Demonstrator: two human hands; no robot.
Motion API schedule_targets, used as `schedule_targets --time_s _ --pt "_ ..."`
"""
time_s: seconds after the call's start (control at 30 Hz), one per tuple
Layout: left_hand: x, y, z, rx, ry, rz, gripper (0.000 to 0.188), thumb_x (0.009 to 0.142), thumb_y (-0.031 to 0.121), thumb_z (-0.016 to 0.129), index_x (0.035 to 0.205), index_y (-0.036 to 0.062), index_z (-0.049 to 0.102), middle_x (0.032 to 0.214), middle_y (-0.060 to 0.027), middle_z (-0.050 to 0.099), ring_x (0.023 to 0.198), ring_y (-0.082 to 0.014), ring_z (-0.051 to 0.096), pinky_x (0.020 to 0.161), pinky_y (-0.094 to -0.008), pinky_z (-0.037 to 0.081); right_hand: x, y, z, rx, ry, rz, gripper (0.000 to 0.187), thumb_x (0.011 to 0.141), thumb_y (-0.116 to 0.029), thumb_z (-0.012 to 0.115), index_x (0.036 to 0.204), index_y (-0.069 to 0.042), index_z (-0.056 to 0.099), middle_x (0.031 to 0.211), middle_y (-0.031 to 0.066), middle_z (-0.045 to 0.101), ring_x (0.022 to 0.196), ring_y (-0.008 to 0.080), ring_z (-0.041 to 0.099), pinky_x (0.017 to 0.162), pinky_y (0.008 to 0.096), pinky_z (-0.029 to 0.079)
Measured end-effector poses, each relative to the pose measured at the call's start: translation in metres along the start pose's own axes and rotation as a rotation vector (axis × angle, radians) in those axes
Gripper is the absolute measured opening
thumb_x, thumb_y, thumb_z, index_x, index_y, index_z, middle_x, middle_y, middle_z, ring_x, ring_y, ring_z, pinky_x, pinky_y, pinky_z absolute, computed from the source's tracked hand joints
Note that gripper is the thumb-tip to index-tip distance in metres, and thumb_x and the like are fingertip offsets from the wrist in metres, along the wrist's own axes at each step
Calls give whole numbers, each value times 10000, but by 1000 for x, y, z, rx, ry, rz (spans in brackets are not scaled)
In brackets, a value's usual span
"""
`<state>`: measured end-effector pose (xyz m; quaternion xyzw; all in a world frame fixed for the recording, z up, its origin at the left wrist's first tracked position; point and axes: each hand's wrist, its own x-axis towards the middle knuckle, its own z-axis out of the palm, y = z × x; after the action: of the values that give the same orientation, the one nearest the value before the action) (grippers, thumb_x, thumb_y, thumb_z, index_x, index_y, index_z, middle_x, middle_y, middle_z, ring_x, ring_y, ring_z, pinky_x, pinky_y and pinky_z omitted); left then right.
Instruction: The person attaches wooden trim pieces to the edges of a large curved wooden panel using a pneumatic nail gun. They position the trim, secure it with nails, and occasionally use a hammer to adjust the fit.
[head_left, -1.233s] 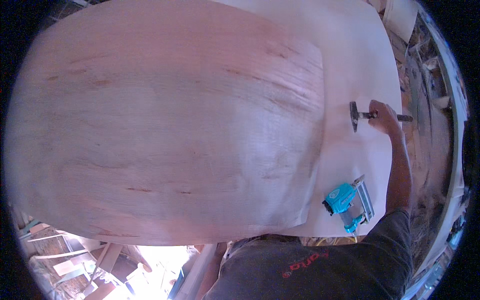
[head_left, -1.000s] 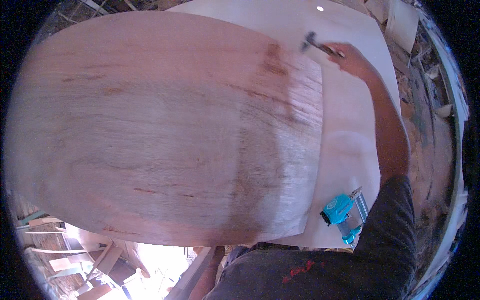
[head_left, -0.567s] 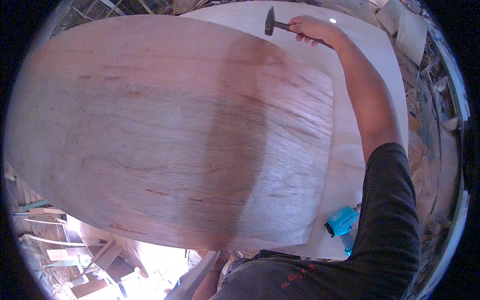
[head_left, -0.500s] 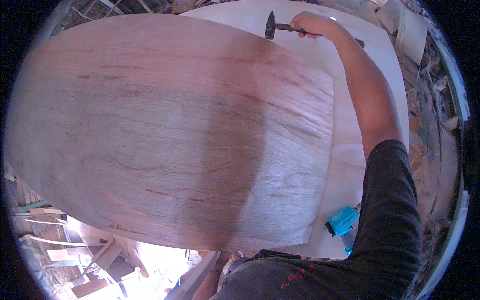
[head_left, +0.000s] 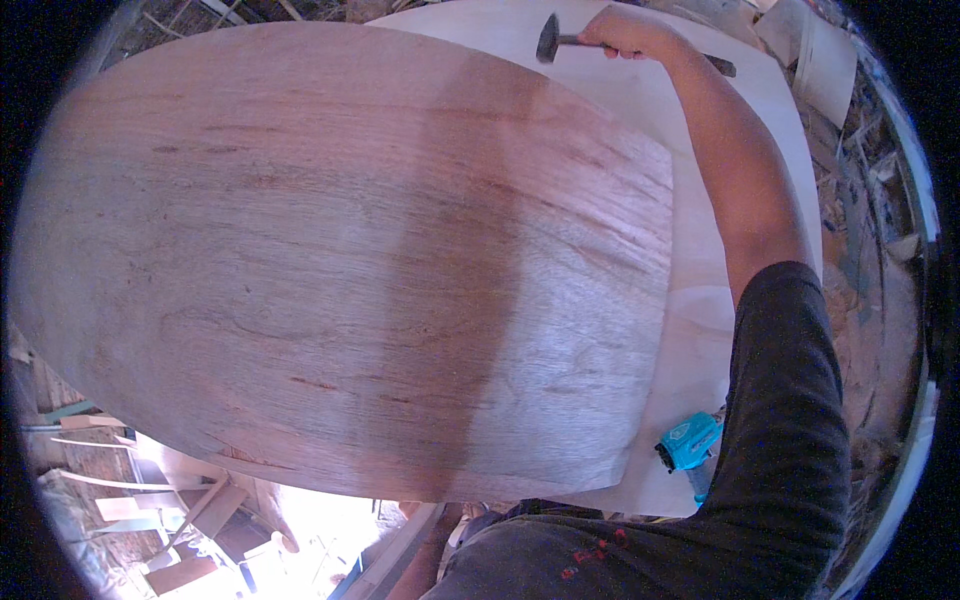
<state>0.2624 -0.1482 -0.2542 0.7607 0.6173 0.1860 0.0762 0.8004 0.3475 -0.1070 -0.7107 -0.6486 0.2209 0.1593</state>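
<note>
High in the view, my right hand [head_left: 628, 34] is closed around the handle of a hammer [head_left: 548, 40]. The dark metal head points left, and the handle's end shows beyond my wrist. Hand and hammer are over the far part of a pale sheet [head_left: 690, 225], just past the edge of a large wooden panel [head_left: 300, 250]. This brown-grained panel lies over the sheet and fills most of the view. Part of my left forearm [head_left: 425, 560] shows below the panel's near edge; the left hand itself is hidden.
A teal power tool [head_left: 692, 440] lies on the pale sheet at the lower right, beside my sleeve. Wood offcuts [head_left: 185, 575] litter the brightly lit floor at the lower left. A pale bent sheet [head_left: 825, 70] stands at the far right among clutter.
My right hand and the hammer have shifted slightly up and to the right, and the hammer has tilted a little. The hammer head looks blurred now. The teal tool stays where it was.
</note>
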Motion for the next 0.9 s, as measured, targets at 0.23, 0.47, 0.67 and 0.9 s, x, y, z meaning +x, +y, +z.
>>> schedule_targets --time_s 0.23,0.47,0.67,0.9 --pt "-10 2 -5 20 -7 -30 229 807 148 770 1025 98 722 987 -118 721 930 -340 693 820 -441 539 -16 -39 13 -96 -158 65 344 938 -399 665 833 -76 718 634 31 612 453 138 476 437 340 380" --pt "20 1 1 -38 -15 91 238 800 146 771 1028 101 722 993 -116 721 938 -339 693 826 -442 539 24 71 -22 -917 94 -393 325 912 -364 686 814 -58 733 651 54 657 489 180 541 480 359 438" --pt "-27 1 -17 5 3 -20 246 793 145 772 1031 105 723 999 -114 721 944 -338 692 831 -443 538 -44 -21 37 20 105 -120 259 929 -298 694 934 -42 735 697 77 670 554 219 574 534 378 483" --pt "-22 -1 -33 -26 -26 21 255 786 143 772 1034 108 723 1005 -112 720 951 -336 692 836 -444 538 -211 82 82 352 386 176 415 876 -193 743 1122 131 655 992 188 703 849 313 660 704 463 561"
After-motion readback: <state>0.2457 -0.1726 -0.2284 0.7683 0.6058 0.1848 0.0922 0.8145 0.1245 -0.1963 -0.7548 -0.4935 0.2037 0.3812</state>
